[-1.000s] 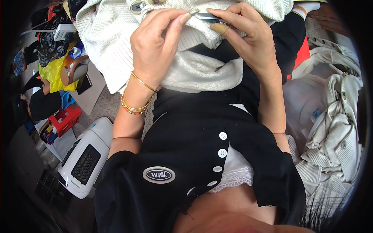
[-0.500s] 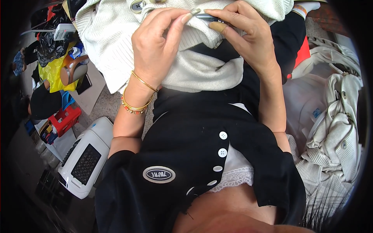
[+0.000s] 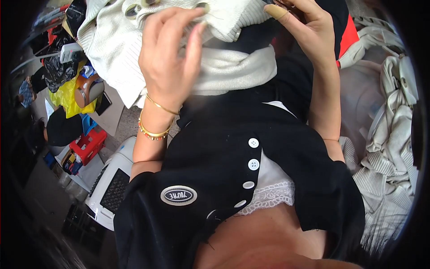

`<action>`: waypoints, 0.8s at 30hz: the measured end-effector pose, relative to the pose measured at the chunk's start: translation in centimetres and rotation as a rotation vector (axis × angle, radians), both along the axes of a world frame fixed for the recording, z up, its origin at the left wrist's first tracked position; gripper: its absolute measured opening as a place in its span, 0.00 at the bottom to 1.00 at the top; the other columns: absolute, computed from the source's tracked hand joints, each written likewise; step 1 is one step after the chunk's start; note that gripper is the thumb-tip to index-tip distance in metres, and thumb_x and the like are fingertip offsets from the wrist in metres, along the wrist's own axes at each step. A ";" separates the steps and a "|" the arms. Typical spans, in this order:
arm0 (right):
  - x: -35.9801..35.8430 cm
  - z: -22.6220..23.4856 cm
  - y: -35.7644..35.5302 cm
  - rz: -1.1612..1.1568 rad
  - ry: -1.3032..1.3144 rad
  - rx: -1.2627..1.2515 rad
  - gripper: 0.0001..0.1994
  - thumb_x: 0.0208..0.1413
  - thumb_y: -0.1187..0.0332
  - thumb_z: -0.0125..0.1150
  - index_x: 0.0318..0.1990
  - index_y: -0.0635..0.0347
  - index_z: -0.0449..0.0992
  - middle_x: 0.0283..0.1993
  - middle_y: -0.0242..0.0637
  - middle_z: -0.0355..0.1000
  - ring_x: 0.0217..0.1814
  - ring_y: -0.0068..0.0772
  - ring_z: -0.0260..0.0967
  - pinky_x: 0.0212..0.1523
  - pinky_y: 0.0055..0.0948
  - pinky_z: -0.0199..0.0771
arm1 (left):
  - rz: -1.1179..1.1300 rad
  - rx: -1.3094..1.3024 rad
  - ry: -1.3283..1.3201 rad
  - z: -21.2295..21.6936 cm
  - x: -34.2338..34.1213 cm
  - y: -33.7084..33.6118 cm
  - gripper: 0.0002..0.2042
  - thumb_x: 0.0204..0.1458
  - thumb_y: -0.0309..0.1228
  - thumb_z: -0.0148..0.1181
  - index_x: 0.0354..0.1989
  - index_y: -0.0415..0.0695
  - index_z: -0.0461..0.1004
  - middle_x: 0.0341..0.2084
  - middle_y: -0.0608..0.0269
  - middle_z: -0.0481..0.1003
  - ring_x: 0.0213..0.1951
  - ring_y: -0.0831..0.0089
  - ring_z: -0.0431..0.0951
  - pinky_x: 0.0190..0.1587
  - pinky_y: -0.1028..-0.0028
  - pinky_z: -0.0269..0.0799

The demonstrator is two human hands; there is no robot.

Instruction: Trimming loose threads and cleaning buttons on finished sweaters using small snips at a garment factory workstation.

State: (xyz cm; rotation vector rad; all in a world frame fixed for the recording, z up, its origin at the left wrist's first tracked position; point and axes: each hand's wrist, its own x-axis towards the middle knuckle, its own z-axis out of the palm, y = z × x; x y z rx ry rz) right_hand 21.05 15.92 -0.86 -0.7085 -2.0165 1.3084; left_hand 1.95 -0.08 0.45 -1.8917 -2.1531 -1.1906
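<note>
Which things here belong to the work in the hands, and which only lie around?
In the work:
left hand, fingertips at the cream knit garment
right hand, raised at its top edge
large buttons on the garment

Lying about:
pile of pale clothes
red tool tray
yellow bag
white appliance

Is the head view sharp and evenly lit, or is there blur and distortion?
Head view: daylight is bright on the cream knit garment; left hand slightly motion-blurred; right hand sharper; fisheye bends the edges, with a dark rim around the picture.
</note>
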 end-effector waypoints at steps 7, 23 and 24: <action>2.2 -2.7 -0.5 -0.013 0.044 -0.126 0.14 0.54 0.79 0.70 0.49 0.67 0.82 0.36 0.27 0.71 0.33 0.15 0.66 0.33 0.17 0.64 | -0.213 -0.249 0.074 -1.5 2.3 0.8 0.16 0.49 0.26 0.71 0.48 0.48 0.82 0.41 0.62 0.75 0.40 0.65 0.79 0.42 0.69 0.76; 3.8 -5.4 -1.0 -0.011 0.202 -0.333 0.14 0.56 0.79 0.69 0.50 0.68 0.82 0.38 0.29 0.73 0.36 0.16 0.69 0.36 0.18 0.69 | -0.202 -0.347 0.344 -2.0 1.9 1.8 0.12 0.47 0.30 0.70 0.42 0.52 0.81 0.37 0.66 0.71 0.41 0.64 0.73 0.43 0.66 0.68; 2.9 -7.7 -0.5 0.113 0.592 -0.315 0.14 0.56 0.79 0.69 0.50 0.68 0.82 0.38 0.29 0.73 0.36 0.16 0.69 0.36 0.18 0.68 | -0.211 -0.359 0.363 -2.0 2.0 2.0 0.12 0.47 0.30 0.70 0.42 0.52 0.81 0.38 0.66 0.70 0.42 0.64 0.73 0.43 0.66 0.68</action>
